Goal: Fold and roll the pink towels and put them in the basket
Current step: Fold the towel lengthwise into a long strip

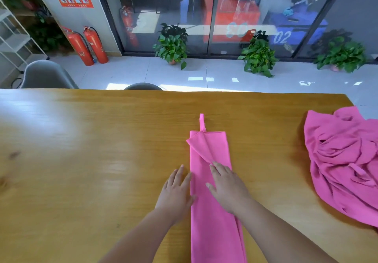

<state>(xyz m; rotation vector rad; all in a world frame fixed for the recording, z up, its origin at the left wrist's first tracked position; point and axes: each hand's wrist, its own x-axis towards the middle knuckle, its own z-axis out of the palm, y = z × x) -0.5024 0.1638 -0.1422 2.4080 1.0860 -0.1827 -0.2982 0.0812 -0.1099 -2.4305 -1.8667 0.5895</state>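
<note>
Two hands lie flat with fingers straight. The left hand [176, 191] rests on the table [81, 140] with its fingertips against the left long edge of the folded pink towel [214, 238], and the right hand [227, 187] presses on top of it. The towel is a narrow strip, its long axis running from the table's near edge toward the far edge, with its hanging loop [201, 121] pointing at the far edge. A slanted flap crosses its far end. A wide stretch of tabletop lies between the strip and the left edge, a narrower band on its right. A crumpled heap of pink towels [343, 160] sits at the right edge, near the far right corner.
</note>
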